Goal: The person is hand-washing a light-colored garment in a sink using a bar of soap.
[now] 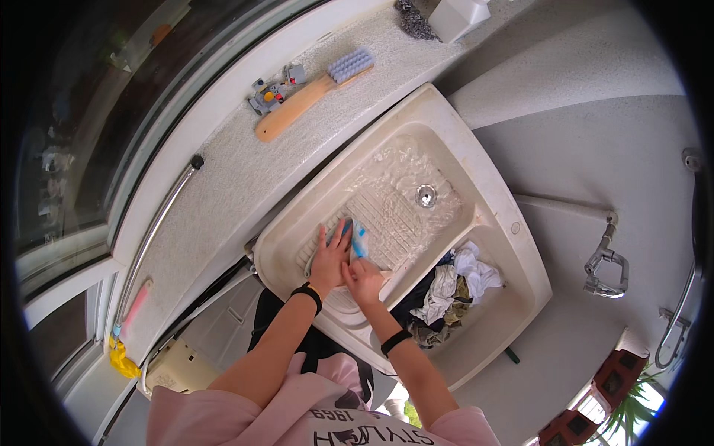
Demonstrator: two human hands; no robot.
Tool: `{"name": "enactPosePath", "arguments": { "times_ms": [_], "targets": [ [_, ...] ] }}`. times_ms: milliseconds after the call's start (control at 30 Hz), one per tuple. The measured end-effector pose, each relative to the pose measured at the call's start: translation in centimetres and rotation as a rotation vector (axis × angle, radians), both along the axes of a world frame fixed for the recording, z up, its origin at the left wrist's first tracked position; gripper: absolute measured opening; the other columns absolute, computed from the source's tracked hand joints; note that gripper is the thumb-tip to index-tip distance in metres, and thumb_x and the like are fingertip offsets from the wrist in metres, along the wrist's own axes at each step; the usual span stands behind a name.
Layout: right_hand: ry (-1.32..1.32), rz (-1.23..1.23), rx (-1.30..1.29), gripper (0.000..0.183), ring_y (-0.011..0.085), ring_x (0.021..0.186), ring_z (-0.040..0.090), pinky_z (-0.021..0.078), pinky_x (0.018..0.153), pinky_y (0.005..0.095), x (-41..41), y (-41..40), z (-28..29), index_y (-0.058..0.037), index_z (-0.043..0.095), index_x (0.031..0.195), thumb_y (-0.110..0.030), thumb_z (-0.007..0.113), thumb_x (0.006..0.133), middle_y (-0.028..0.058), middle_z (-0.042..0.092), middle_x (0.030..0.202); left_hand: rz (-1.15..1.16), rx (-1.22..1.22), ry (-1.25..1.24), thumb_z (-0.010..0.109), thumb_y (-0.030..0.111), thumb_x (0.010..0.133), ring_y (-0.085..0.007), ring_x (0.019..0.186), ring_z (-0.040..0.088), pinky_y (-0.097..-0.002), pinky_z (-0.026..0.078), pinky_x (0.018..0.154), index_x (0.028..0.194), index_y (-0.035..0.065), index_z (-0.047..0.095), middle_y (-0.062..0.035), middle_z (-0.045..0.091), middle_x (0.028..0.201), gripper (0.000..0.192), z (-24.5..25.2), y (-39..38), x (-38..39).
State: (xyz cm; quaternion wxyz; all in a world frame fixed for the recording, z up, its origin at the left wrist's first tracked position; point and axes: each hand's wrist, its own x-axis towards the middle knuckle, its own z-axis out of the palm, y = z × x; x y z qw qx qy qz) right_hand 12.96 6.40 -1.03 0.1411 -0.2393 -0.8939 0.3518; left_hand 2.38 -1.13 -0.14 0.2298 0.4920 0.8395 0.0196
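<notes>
My left hand (pixel 330 261) lies with spread fingers on the ribbed washboard part of a cream laundry sink (pixel 393 214), pressing on a white and blue piece (pixel 360 237) that may be cloth or a packet. Just beside it, my right hand (pixel 365 282) has curled fingers at the lower end of that piece. Pale fabric shows by its fingers; what exactly they pinch is partly hidden. Shallow rippling water runs over the ribs towards a metal drain (pixel 426 195).
The sink's side basin holds a heap of wet clothes (pixel 440 295). On the ledge lie a wooden scrubbing brush (pixel 312 99), grey toy pieces (pixel 269 97), a scouring pad (pixel 414 20) and a metal pole (pixel 158 226). A chrome tap (pixel 608 265) juts from the right wall.
</notes>
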Motion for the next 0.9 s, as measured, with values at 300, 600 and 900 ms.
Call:
{"name": "enactPosePath", "arguments": {
  "times_ms": [300,600,900],
  "targets": [
    [-0.109,-0.098,0.473,0.016,0.029,0.064,0.06,0.0487,0.053,0.04,-5.2,15.1,-4.7,-0.0112,0.054,0.075,-0.017,0.063,0.086,0.0077,0.058,0.07,0.009,0.201,0.071,0.049,0.035,0.089,-0.0331,0.147,0.013,-0.068,0.008,0.111,0.145,0.0149,0.04,-0.0102,0.028,0.156,0.06,-0.5,1.4,1.3],
    [0.039,0.0,-0.056,0.024,0.0268,0.057,0.057,0.0455,0.053,0.04,-0.9,0.2,-0.5,-0.009,0.051,0.064,-0.015,0.066,0.08,0.0081,0.052,0.06,-0.111,-0.128,0.122,0.049,0.042,0.088,-0.0329,0.148,0.011,-0.0684,0.008,0.111,0.147,0.0173,0.038,-0.0091,0.025,0.157,0.064,0.3,0.2,0.1],
    [0.108,-0.203,0.361,0.018,0.0317,0.063,0.06,0.0467,0.052,0.0446,-6.9,13.0,-4.7,-0.0092,0.053,0.079,-0.021,0.063,0.089,0.0096,0.059,0.078,0.032,0.196,0.066,0.049,0.032,0.088,-0.0295,0.147,0.014,-0.0688,0.008,0.111,0.144,0.0253,0.043,-0.0078,0.025,0.157,0.057,-0.5,1.4,1.3]
  ]
}}
